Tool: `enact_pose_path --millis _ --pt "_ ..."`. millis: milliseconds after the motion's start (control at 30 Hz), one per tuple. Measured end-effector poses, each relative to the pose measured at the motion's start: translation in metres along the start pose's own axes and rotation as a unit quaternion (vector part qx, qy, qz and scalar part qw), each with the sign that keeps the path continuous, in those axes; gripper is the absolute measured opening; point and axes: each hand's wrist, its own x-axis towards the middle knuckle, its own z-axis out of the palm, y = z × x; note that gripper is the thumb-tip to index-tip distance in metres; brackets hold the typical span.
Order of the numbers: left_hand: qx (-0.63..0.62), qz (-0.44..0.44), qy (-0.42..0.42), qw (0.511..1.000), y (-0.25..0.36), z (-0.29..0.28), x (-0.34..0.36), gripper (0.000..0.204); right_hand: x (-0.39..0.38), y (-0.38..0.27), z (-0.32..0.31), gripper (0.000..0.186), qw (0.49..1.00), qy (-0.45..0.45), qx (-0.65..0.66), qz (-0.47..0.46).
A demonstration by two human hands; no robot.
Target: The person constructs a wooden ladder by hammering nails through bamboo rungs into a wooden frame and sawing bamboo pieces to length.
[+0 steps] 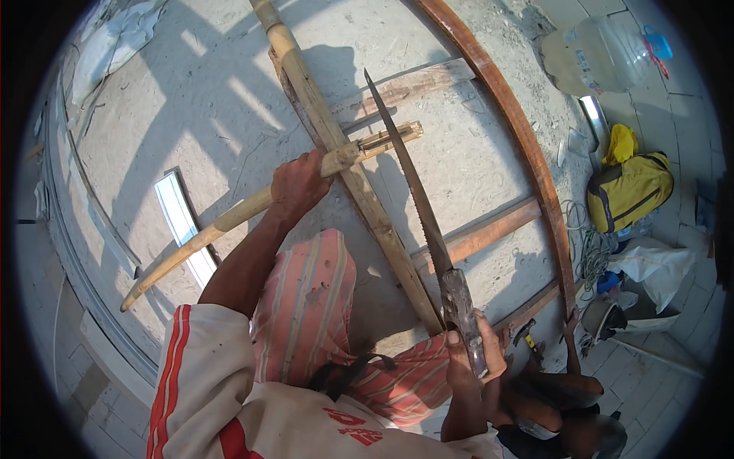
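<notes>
My left hand [300, 183] is closed around a bamboo pole [218, 228], close to its split end. This pole lies across a longer, thicker bamboo pole [310, 96], which slants down toward my lap. In my right hand [475, 358] is the worn, clear-looking handle of a handsaw [419, 195]. Its long toothed blade points up and away, crossing over the split bamboo end. Whether the teeth touch the bamboo, I cannot tell. Striped cloth [302, 306] covers my bent legs beneath the pole.
A brown wooden rail [524, 130] with crosspieces runs along the right. Beyond it are a large plastic jug [600, 57], a yellow bag [633, 191], tangled cord and a white sack [657, 268]. Another person [562, 409] sits at lower right beside a hammer [526, 334].
</notes>
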Motion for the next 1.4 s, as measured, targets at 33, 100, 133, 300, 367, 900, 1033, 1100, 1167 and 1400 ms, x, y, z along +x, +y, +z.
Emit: enact_pose_path --millis 33,100,133,300,367,900,1033,1100,1167,1400 --pt "-0.007 0.010 0.006 1.000 -0.002 0.002 -0.003 0.030 0.024 0.003 0.021 0.047 1.000 0.009 0.022 -0.019" --pt "-0.017 0.017 0.005 1.000 -0.004 0.002 -0.006 0.030 0.066 -0.016 0.063 0.045 0.979 0.031 0.164 0.113" --pt "-0.014 0.007 0.002 1.000 -0.001 0.000 -0.006 0.030 0.076 -0.017 0.085 0.044 0.968 0.051 0.212 0.124" --pt "-0.010 0.011 0.020 1.000 0.003 -0.001 -0.004 0.030 0.097 0.001 0.141 0.041 0.930 0.022 0.306 0.203" --pt "-0.003 0.014 0.040 0.999 0.003 0.002 -0.005 0.032 0.108 0.005 0.152 0.041 0.940 0.018 0.293 0.176" --pt "0.019 -0.005 0.003 1.000 0.000 -0.005 0.002 0.031 0.028 0.004 0.105 0.039 0.966 -0.055 0.163 0.195" --pt "0.010 0.009 0.011 1.000 0.002 0.005 -0.009 0.030 0.011 0.001 0.057 0.036 0.970 -0.103 0.108 0.193" --pt "0.026 0.011 0.023 0.999 0.009 0.007 0.002 0.030 0.030 0.020 0.059 0.037 0.974 -0.046 0.137 0.175" --pt "0.017 0.017 0.002 1.000 0.014 0.000 -0.013 0.031 0.046 0.008 0.038 0.037 0.978 -0.056 0.064 0.192" --pt "0.032 -0.001 0.017 0.999 -0.002 0.007 -0.005 0.032 0.031 -0.021 0.049 0.041 0.951 -0.090 0.193 0.223"
